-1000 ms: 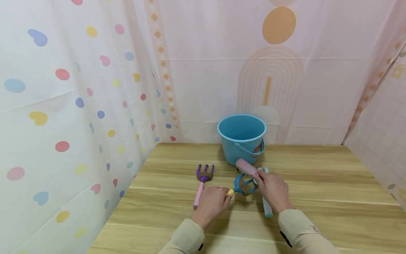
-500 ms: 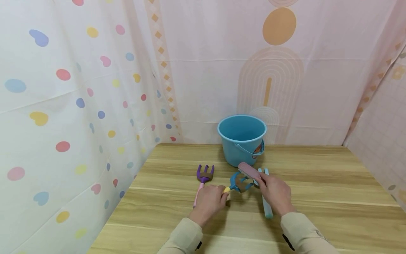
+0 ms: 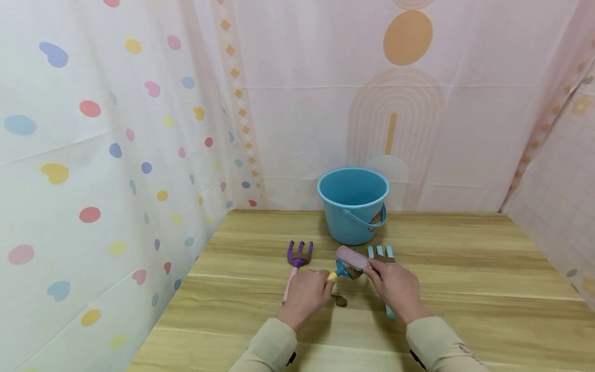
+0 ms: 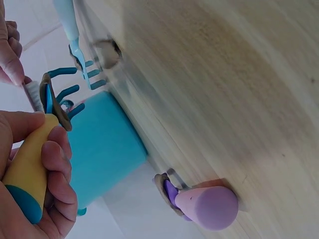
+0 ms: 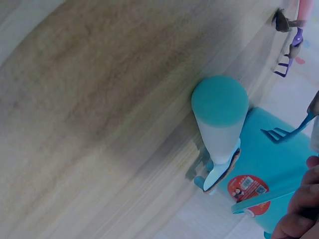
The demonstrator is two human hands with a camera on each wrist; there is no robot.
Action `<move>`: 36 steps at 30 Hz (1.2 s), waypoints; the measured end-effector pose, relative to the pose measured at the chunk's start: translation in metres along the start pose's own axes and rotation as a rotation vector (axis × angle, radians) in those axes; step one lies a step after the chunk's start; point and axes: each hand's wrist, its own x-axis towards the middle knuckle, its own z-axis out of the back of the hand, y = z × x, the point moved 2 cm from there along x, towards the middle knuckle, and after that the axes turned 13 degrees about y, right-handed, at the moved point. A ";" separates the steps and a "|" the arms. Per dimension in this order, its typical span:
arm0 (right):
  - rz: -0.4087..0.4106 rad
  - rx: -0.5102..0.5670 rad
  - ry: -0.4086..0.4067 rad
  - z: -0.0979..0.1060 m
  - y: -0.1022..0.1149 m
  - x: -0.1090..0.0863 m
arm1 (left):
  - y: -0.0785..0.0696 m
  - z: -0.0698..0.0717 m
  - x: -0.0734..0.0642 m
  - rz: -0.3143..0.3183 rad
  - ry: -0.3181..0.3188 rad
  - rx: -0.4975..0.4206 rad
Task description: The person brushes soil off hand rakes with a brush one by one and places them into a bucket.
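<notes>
My left hand [image 3: 308,294] grips the yellow handle of a small toy garden fork [image 4: 29,167]; its blue tined head carries brown, mud-like stuff. Between finger and thumb, my right hand [image 3: 396,289] holds a pink brush [image 3: 352,257] laid across that blue head. In the left wrist view its white bristles [image 4: 34,95] meet the brown stuff. A brown lump [image 3: 341,300] lies on the table by my left hand. Left of the hands rests a purple fork with a pink handle [image 3: 297,258], brown stuff on its tines. A light-blue fork [image 3: 380,252] lies partly hidden under my right hand.
A blue bucket [image 3: 351,222] with its handle hanging down stands upright behind the tools. The wooden table [image 3: 465,268] ends at patterned curtains [image 3: 297,129] at the back and sides.
My right hand has moved the brush left and down onto the fork's head. The fork has shifted slightly left. More of the brown lump on the table shows now.
</notes>
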 end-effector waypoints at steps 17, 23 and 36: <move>-0.149 0.093 0.073 0.004 -0.012 0.001 | -0.004 0.000 -0.001 -0.013 0.005 -0.048; -0.021 0.096 -0.001 0.004 0.001 0.002 | -0.001 0.001 0.000 0.025 0.000 -0.066; -0.033 0.001 -0.003 -0.001 0.007 0.002 | -0.003 0.001 -0.002 -0.010 -0.019 -0.007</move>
